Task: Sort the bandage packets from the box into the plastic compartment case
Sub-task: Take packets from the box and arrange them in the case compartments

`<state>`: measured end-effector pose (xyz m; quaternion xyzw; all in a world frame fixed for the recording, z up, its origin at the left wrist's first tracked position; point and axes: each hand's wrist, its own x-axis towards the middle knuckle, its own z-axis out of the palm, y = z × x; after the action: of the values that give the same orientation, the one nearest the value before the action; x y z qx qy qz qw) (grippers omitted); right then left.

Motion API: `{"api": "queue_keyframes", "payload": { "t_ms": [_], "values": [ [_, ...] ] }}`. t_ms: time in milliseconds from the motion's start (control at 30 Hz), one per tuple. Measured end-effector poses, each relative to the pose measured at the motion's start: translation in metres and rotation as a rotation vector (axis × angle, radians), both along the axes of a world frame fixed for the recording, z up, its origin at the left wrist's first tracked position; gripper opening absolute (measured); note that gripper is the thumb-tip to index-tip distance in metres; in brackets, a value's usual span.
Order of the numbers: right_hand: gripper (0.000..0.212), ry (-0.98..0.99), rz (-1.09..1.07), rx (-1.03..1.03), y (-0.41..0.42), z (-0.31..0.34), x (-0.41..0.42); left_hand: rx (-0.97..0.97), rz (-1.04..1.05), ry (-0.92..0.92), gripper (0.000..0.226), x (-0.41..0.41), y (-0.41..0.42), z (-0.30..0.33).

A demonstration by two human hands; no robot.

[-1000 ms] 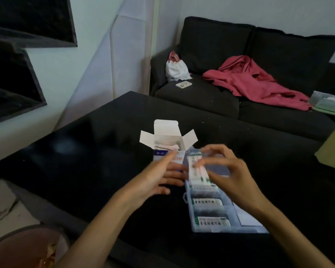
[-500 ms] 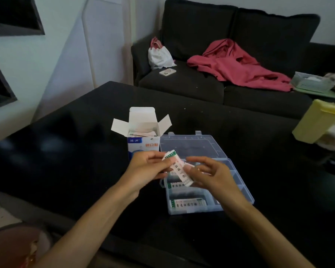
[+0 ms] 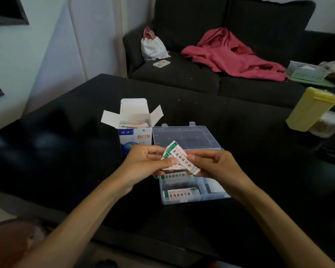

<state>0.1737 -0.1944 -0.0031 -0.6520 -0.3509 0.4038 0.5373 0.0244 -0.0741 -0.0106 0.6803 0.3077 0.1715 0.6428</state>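
Both hands have lifted off the case (image 3: 211,197); left hand (image 3: 143,164) and right hand (image 3: 215,164) now pinch bandage packets (image 3: 180,158), the box (image 3: 133,136) at eleven o'clock—probably separating one for a compartment.

The front of the open white-and-blue box (image 3: 134,141) carries red characters reading 创口贴, with smaller white characters on a blue band at its upper left, too small to read surely. The bandage packets (image 3: 182,161) held between the two hands bear a line of dark Chinese characters and a green end strip; the same print shows on a packet in the clear case (image 3: 180,194), blurred beyond reading.
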Motion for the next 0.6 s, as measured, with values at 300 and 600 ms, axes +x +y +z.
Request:
{"api": "queue_keyframes", "payload": {
  "t_ms": [300,600],
  "values": [
    [0.021,-0.287,0.167,-0.196,-0.006,-0.003,0.016,0.129,-0.238,0.159,0.028,-0.007,0.012,-0.001],
    [0.017,-0.675,0.392,-0.346,-0.006,-0.012,0.007,0.475,-0.258,0.275,0.02,-0.011,0.004,-0.006]
  ]
}}
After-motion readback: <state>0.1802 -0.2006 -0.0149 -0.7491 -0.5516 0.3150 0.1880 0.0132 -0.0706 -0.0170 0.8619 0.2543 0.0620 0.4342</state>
